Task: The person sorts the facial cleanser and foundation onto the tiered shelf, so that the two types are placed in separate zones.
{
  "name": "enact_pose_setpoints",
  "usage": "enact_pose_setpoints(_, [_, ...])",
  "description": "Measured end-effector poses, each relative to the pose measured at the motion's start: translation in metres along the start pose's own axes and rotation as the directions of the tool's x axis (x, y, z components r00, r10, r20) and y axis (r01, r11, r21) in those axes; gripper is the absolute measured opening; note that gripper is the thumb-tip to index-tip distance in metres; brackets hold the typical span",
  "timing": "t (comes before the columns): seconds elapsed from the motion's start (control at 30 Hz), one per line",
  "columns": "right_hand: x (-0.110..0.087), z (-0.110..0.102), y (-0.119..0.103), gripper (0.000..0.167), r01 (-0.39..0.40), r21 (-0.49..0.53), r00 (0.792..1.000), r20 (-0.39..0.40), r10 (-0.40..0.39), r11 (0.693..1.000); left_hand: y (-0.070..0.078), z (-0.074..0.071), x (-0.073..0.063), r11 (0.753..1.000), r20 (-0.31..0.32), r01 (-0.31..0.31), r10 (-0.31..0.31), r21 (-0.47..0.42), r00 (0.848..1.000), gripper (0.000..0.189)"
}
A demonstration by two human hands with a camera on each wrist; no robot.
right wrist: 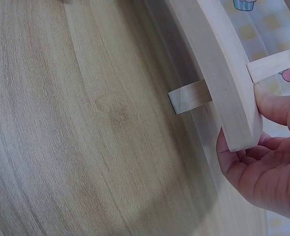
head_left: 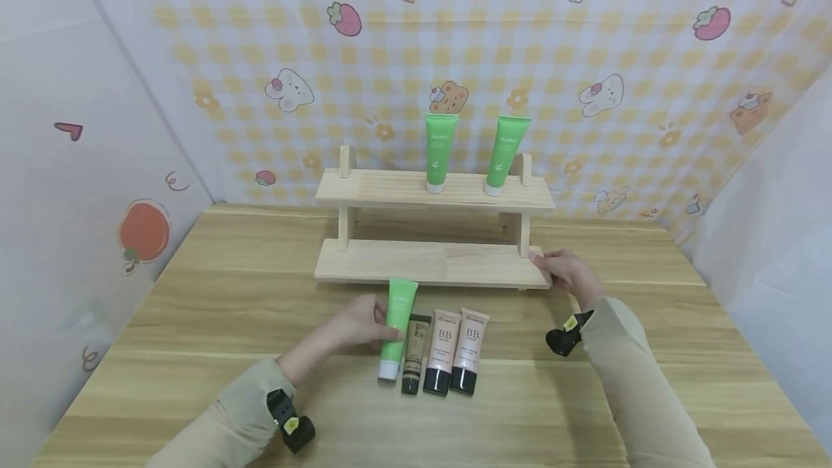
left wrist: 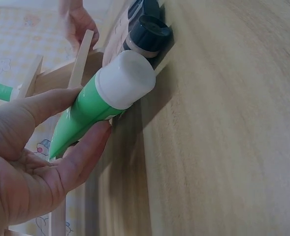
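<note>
Left hand (head_left: pixel 360 320), pinching one green tube (head_left: pixel 399 309) in front of a two-tier wooden shelf (head_left: pixel 383 260); brown tube (head_left: pixel 415 352), just beside; two pink BB tubes (head_left: pixel 444 341); two standing green tubes (head_left: pixel 440 146), shelf top; right hand (head_left: pixel 570 273), gripping shelf's lower right end

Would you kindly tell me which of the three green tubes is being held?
It is the green squeeze tube pinched in the left hand, in front of the wooden rack; the other two stand on its upper shelf.
</note>
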State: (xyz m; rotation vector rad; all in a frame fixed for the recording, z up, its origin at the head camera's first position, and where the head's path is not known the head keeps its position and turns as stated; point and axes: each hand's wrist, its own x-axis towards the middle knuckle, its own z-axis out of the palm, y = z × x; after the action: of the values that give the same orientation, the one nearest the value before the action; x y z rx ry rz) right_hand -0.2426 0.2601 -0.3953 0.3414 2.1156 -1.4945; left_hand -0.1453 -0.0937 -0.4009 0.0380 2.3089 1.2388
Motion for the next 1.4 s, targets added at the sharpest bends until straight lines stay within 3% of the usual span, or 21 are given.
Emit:
enact_pose_setpoints(0.17, [-0.001, 0.0, 0.001, 0.064, -0.005, -0.006, 1.0, -0.012, 0.005, 1.0, 0.004, -0.005, 0.0, 1.0, -0.025, -0.011, 0.011, 0.008, 1.0, 0.051])
enact_pose_setpoints(0.5, [0.005, -0.004, 0.005, 0.072, 0.001, -0.005, 1.0, -0.007, -0.001, 1.0, 0.013, -0.018, -0.001, 0.991, -0.082, -0.009, 0.02, 0.133, 0.996, 0.055])
enact_pose_setpoints(1.4, [0.001, -0.001, 0.001, 0.068, -0.021, -0.012, 1.0, -0.015, 0.021, 1.0, 0.028, -0.044, 0.004, 0.985, -0.131, -0.035, 0.057, 0.167, 0.99, 0.06])
